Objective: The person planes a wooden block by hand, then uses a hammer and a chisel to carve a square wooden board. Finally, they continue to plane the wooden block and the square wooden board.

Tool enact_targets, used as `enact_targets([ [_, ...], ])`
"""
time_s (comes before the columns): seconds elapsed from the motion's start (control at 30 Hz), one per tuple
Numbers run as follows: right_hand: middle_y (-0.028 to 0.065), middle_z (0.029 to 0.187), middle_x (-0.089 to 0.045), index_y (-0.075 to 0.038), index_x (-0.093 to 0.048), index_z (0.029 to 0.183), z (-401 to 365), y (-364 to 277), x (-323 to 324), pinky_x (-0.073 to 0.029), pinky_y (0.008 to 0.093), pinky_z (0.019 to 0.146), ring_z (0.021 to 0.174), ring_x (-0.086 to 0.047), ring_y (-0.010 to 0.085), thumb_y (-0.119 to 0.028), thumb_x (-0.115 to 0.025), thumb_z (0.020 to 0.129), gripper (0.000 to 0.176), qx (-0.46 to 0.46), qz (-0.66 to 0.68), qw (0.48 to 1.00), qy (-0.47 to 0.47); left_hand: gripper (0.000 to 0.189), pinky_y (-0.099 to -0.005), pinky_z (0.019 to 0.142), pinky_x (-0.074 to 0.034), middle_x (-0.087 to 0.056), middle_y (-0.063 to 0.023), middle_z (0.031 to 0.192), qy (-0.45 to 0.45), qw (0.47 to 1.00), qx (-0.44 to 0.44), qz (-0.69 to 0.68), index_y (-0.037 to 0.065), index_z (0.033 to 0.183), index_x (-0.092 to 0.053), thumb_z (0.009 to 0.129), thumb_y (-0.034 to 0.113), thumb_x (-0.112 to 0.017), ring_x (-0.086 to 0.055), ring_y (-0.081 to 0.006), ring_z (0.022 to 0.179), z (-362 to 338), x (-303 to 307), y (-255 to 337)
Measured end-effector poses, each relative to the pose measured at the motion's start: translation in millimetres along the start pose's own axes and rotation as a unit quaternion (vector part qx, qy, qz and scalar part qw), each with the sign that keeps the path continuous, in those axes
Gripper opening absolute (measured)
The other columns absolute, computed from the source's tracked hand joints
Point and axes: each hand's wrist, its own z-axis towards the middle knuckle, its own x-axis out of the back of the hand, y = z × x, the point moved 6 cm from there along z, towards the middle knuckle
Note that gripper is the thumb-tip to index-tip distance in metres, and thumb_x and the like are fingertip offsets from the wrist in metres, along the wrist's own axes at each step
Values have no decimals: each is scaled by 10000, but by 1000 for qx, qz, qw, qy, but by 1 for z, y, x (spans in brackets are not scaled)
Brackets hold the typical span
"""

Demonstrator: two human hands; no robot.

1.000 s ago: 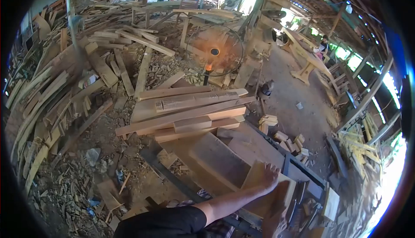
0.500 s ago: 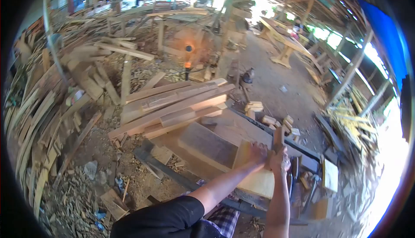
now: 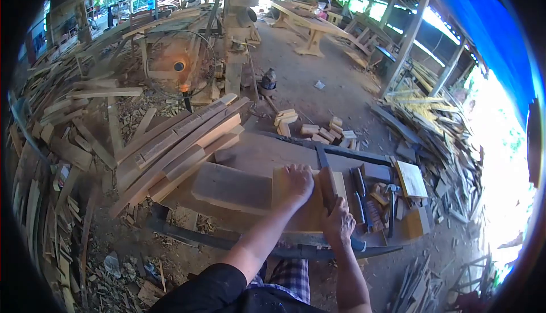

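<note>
A light-coloured board (image 3: 288,209) lies across the workbench in front of me. My left hand (image 3: 298,183) is over its upper part with fingers curled in; what they hold, if anything, is hidden. Just to the right, a brown wooden bar (image 3: 328,188) stands against the board's face, running away from me. My right hand (image 3: 339,222) is closed around the near end of this bar. Left of the pale board sits a thick, darker plank (image 3: 232,186). A hammer (image 3: 392,208) and several dark-handled tools (image 3: 359,190) lie at the bench's right end.
Long timbers (image 3: 182,142) are stacked at the left of the bench (image 3: 256,151). Small wood blocks (image 3: 324,132) lie on the ground beyond it. An orange-hubbed wheel machine (image 3: 179,65) stands behind. Scrap wood heaps (image 3: 432,119) line the right side, and a long wooden table (image 3: 311,28) is farther off.
My view has turned to the right, so the bench sits further left. My hands have moved apart, and the bar, formerly raised between them, is now lower against the board.
</note>
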Motion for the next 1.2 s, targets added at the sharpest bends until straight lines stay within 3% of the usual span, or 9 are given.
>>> enact_targets([
  [0.27, 227, 1058, -641, -60, -436, 1218, 4, 3, -4, -524, 489, 836, 970, -662, 396, -378, -622, 894, 491, -5, -23, 1000, 14, 215, -484, 945, -359, -672, -122, 992, 33, 999, -2, -2, 110, 931, -674, 914, 165, -467, -570, -311, 1059, 0, -11, -1],
  [0.33, 220, 1049, -647, -65, -437, 1223, 9, 13, -13, -533, 488, 823, 955, -669, 398, -384, -615, 898, 489, 6, -48, 999, 22, 156, -477, 925, -376, -658, -120, 988, 88, 985, 7, -148, 119, 922, -669, 894, 161, -521, -570, -316, 1045, 1, -26, -12],
  [0.43, 214, 1026, -661, -74, -458, 1199, 7, 5, -11, -552, 495, 790, 915, -687, 390, -386, -580, 925, 433, 32, -57, 995, 69, 177, -467, 839, -448, -643, -125, 1039, -24, 987, -39, -154, 129, 988, -656, 918, 244, -541, -609, -332, 965, 13, 14, -15],
  [0.47, 224, 1020, -663, -60, -455, 1190, 9, 5, -14, -543, 510, 785, 902, -688, 391, -393, -580, 924, 444, 58, -47, 994, 84, 253, -483, 798, -479, -653, -149, 986, 45, 976, 53, -206, 109, 1014, -655, 957, 299, -498, -629, -352, 941, 27, -8, -27],
  [0.5, 228, 1003, -665, -51, -450, 1189, 4, -2, -10, -539, 516, 780, 898, -686, 398, -397, -584, 922, 457, 73, -50, 993, 76, 321, -498, 811, -487, -663, -181, 953, -38, 963, 72, -259, 84, 1027, -653, 983, 332, -455, -641, -374, 934, 46, 39, -20],
  [0.57, 233, 987, -667, -42, -445, 1189, 6, -2, -9, -535, 521, 775, 894, -684, 405, -401, -587, 919, 471, 86, -68, 992, 59, 266, -514, 750, -500, -670, -204, 950, -72, 956, -35, -282, 39, 929, -612, 947, 291, -527, -656, -396, 871, 98, 82, -10],
  [0.8, 235, 973, -669, -25, -431, 1220, 7, -10, -6, -533, 525, 787, 937, -672, 420, -440, -587, 907, 543, 77, -88, 993, 35, 279, -505, 776, -512, -670, -208, 990, -92, 980, -171, -41, 33, 972, -629, 932, 295, -541, -657, -383, 918, 202, 225, 59],
  [1.13, 232, 1139, -655, -48, -446, 1293, 11, 7, 0, -516, 510, 864, 1037, -648, 411, -465, -575, 880, 601, 116, 77, 989, 45, 318, -494, 813, -530, -670, -215, 1047, -158, 961, -209, 83, 23, 1032, -654, 910, 301, -561, -659, -364, 986, 173, 171, 143],
  [1.2, 233, 1202, -638, -76, -435, 1354, 19, 15, 0, -503, 498, 893, 1068, -637, 402, -458, -548, 882, 618, 33, 38, 995, -83, 327, -491, 821, -533, -670, -216, 1059, -199, 948, -231, 86, 21, 1044, -659, 906, 302, -565, -660, -360, 999, 136, 146, 140],
])
